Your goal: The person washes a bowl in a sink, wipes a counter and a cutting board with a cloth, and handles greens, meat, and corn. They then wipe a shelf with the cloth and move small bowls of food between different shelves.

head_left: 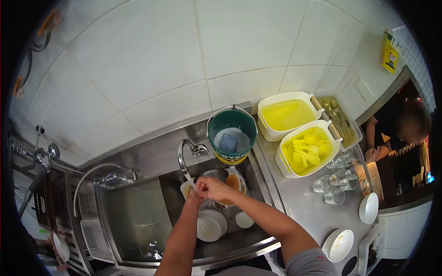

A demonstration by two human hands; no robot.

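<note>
Fingers of both hands meet by the tap, grip I can't tell; bucket past them, bowls below

Toward the view's six o'clock, a bowl is showing white; toward three, spoons are showing yellow.

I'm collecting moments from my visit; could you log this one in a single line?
left hand and right hand: together near tap | sink: white bowls | bucket: beside tap | glasses: on counter
</note>
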